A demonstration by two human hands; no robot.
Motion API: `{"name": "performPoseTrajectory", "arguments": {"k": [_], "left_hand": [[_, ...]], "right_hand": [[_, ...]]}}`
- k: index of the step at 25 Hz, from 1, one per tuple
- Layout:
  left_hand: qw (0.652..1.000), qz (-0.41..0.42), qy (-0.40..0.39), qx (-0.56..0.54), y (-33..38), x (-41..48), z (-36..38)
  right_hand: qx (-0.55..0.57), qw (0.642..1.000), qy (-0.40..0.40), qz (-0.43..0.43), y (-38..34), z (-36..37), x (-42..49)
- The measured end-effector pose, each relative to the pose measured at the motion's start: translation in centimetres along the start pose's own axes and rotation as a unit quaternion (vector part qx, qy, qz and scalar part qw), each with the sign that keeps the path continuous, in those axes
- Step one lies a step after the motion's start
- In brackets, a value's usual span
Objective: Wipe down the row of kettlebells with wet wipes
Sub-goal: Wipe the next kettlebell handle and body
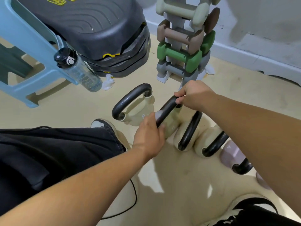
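Right grip clenched on kettlebell handle, left grip holding wet wipe there, neighbouring kettlebells just beside

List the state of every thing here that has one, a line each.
left hand: holds wet wipe around second kettlebell handle
right hand: grips that handle's far end
first kettlebell: on floor, untouched
water bottle: capped, leaning against stool
crumpled wipe: lying on floor

The beige floor carries a row of kettlebells, a dumbbell rack behind them, a black stepper, a blue stool with a tilted bottle against it, a crumpled wipe beside the stepper, and a cable.
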State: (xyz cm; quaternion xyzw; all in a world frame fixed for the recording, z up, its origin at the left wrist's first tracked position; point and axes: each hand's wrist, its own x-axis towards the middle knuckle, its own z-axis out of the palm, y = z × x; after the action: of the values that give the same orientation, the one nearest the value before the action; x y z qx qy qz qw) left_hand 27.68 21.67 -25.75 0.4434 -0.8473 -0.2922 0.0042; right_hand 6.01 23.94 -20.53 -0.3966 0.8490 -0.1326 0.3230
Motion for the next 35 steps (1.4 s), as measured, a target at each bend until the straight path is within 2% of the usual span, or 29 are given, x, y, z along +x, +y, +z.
{"name": "performPoseTrajectory", "arguments": {"k": [2, 4, 5, 6, 7, 9, 10, 12, 15, 18, 21, 23, 26, 28, 30, 33, 35], "left_hand": [[0.993, -0.067, -0.081, -0.050, 1.7, 3.6, -0.9], [0.953, -0.141, -0.195, -0.187, 2.7, 6.1, -2.0], [0.935, -0.153, -0.216, -0.237, 2.8, 6.3, -2.3], [0.933, -0.143, -0.198, -0.265, 2.3, 5.8, -2.2], [0.945, -0.114, -0.149, -0.267, 1.5, 4.6, -1.7], [0.975, -0.037, -0.031, -0.217, -0.3, 0.5, -0.3], [0.979, -0.025, 0.004, -0.204, -0.5, -1.4, 0.3], [0.978, -0.057, 0.038, -0.199, 0.1, -2.4, 1.0], [0.974, -0.117, -0.018, -0.193, 2.1, 1.2, 0.1], [0.975, -0.092, -0.081, -0.185, 2.2, 2.8, -1.0], [0.983, -0.029, -0.012, -0.182, -0.6, -1.0, 0.2], [0.979, -0.042, 0.014, -0.201, -1.2, -3.3, 0.8], [0.967, -0.136, -0.014, -0.214, 0.4, -0.4, 0.5], [0.965, -0.152, -0.067, -0.204, 2.7, 2.5, -0.7], [0.980, -0.103, -0.095, -0.140, 3.3, 3.5, -1.2], [0.999, -0.005, -0.032, -0.036, 0.1, -0.3, 0.6], [0.999, -0.033, -0.005, -0.029, -1.1, -3.7, 2.3]], "right_hand": [[-0.002, 1.000, 0.000, 0.004, 0.1, 0.1, 0.2], [-0.009, 1.000, -0.001, 0.002, -0.1, 0.3, -0.1], [-0.012, 1.000, -0.001, 0.002, -0.2, 0.3, -0.3], [-0.021, 1.000, 0.000, -0.001, -0.2, 0.3, -0.6], [-0.033, 0.999, 0.000, -0.005, -0.2, 0.2, -0.9], [-0.050, 0.999, -0.005, -0.011, -0.5, 0.0, -1.3], [-0.052, 0.999, -0.006, -0.011, -0.6, -0.1, -1.5], [-0.057, 0.998, -0.010, -0.015, -0.8, -0.1, -1.6], [-0.078, 0.997, -0.013, -0.012, -1.1, 0.5, -1.8], [-0.077, 0.997, -0.005, 0.001, -1.4, 0.8, -2.1], [-0.075, 0.997, -0.013, 0.006, -1.6, 0.8, -2.4], [-0.076, 0.997, -0.015, 0.006, -1.7, 0.8, -2.5], [-0.087, 0.996, -0.020, 0.006, -1.7, 1.0, -2.6], [-0.079, 0.997, -0.011, 0.007, -1.6, 1.1, -2.6], [-0.055, 0.998, -0.004, 0.011, -1.5, 1.0, -2.7], [-0.033, 0.999, -0.003, 0.018, -1.4, 1.0, -2.5], [-0.023, 0.999, 0.001, 0.022, -1.2, 1.2, -2.3]]}}
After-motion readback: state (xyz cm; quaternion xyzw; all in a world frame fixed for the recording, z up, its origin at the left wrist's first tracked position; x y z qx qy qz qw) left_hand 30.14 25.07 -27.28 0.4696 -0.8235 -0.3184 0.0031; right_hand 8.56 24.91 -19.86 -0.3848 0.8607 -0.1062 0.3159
